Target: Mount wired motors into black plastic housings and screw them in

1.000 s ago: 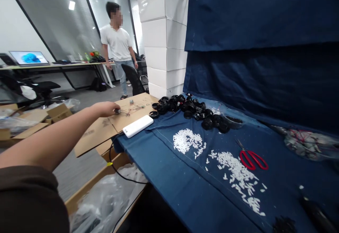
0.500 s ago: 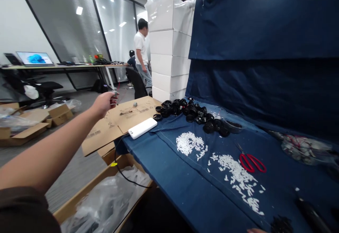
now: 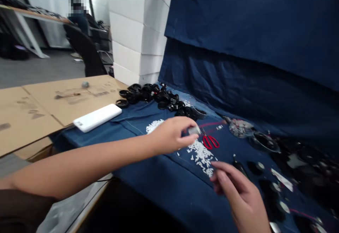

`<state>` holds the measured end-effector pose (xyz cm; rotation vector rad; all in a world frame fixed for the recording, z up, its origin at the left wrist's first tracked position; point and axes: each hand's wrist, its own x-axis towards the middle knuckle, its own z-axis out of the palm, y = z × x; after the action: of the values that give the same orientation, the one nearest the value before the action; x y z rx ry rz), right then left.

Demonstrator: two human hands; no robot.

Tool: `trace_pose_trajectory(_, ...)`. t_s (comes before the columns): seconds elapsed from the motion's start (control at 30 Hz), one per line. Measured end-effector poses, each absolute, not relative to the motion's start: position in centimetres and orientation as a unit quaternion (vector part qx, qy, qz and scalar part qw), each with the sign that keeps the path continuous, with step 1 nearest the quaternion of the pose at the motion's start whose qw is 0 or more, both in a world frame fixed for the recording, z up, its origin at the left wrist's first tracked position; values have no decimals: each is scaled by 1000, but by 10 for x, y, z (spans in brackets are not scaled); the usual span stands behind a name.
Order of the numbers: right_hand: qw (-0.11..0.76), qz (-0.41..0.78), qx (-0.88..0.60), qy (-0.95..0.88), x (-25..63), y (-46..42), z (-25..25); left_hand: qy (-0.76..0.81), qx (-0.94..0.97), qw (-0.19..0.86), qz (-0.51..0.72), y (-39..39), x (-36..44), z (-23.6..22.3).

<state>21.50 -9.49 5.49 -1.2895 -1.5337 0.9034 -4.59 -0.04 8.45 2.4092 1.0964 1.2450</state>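
No words or numbers can be read in this view. The brown cardboard sheet (image 3: 71,97) has a small block of dark print (image 3: 100,94) on it, but the print is too blurry to read. The white power bank (image 3: 96,117) has tiny marks near one end, and those are too small to read too.

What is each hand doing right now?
Left hand: closed, holding a small metal part.
Right hand: fingers curled; cannot tell whether it holds anything.
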Motion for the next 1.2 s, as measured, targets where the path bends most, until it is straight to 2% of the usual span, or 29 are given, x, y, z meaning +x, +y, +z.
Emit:
trace_pose_trajectory(0.1, 478, 450, -488, -575, 200, -69, 59, 284, 873, 76, 388, 9, -3, 58)
trace_pose_trajectory(0.27, 517, 465, -489, -526, 195, -45, 18, 239, 891, 48, 383, 20, 5, 21)
trace_pose_trajectory(0.4, 514, 488, -504, -493, 202, -49, -7, 227, 900, 57, 367, 17, 0, 5)
trace_pose_trajectory(0.57, 555, 508, -506, -422, 204, -55, 1, 239, 917, 58, 315, 24, -4, 14)
trace_pose_trajectory(0.7, 582, 529, -510, -348, 203, -51, 15, 391, 890, 100, 214, 58, -34, 33)
trace_pose_trajectory(0.8, 594, 524, -520, -319, 204, -47, 19, 442, 872, 118, 173, 88, -69, 39)
trace_pose_trajectory(1.0, 572, 560, -526, -288, 203, -45, 25, 407, 897, 135, 105, 102, -104, 27)
trace_pose_trajectory(1.2, 527, 607, -506, -313, 220, -48, 25, 367, 916, 130, 100, 102, -108, 14)
